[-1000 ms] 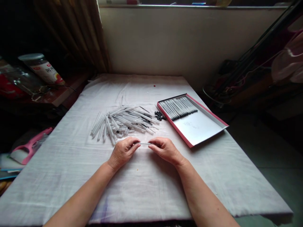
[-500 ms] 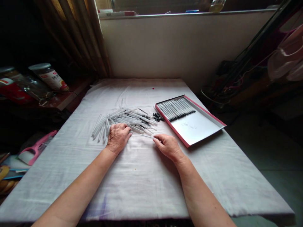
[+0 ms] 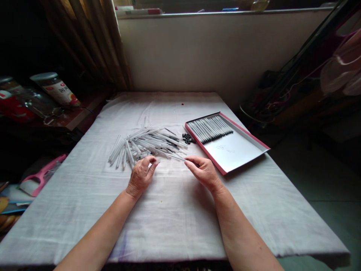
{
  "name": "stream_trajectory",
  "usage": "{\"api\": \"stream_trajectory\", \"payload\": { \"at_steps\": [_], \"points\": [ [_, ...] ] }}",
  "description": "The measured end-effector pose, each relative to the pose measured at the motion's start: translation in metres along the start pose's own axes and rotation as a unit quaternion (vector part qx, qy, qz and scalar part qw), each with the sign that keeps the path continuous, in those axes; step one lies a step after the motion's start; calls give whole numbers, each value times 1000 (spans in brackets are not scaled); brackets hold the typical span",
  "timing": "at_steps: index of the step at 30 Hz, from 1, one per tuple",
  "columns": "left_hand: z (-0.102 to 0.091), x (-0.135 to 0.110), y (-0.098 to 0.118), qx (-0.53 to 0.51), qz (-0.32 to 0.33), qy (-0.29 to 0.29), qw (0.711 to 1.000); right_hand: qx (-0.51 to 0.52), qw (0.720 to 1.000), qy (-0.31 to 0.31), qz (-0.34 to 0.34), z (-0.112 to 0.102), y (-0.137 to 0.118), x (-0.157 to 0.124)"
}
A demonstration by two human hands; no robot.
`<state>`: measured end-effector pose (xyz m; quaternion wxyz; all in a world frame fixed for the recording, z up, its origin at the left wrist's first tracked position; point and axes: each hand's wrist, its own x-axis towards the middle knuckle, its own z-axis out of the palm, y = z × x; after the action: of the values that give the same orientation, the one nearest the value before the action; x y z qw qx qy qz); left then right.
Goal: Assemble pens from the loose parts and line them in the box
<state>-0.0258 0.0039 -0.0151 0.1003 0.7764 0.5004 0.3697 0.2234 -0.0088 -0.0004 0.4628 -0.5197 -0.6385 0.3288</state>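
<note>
My right hand (image 3: pixel 201 169) pinches the end of a slim white pen tube (image 3: pixel 176 156), which points left towards the pile. Near the front of the pile, my left hand (image 3: pixel 142 174) has thumb and forefinger closed together; a small pale tip shows at the fingers, too small to name. Beyond both hands lies a loose heap of white pen tubes (image 3: pixel 149 139), some with dark parts. Small black caps (image 3: pixel 187 138) are gathered at its right. A shallow red-edged box (image 3: pixel 242 157) holds a row of pens (image 3: pixel 210 128) with black ends.
A white cloth covers the table (image 3: pixel 169 222). A tiny red piece (image 3: pixel 182 104) lies towards the back. At the left are a lidded jar (image 3: pixel 56 88) on a side surface and pink-handled scissors (image 3: pixel 42 175). A wall and window sill (image 3: pixel 191 14) stand behind.
My left hand has drawn back from the pile, its thumb and forefinger now pinched. My right hand has shifted slightly right and up, with the slim tube still held.
</note>
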Motion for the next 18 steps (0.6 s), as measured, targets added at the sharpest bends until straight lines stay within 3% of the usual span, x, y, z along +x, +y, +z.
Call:
{"api": "stream_trajectory", "payload": {
  "at_steps": [3, 6, 18],
  "points": [
    [2, -5, 2, -128, -69, -12, 989, 18, 1000, -17, -1, 0, -3, 0],
    [3, -4, 2, -195, -87, -13, 977, 15, 999, -31, -2, 0, -5, -1],
    [-2, -1, 7, -132, -13, -22, 991, -27, 997, -74, -1, 3, -1, -3]
  ]
}}
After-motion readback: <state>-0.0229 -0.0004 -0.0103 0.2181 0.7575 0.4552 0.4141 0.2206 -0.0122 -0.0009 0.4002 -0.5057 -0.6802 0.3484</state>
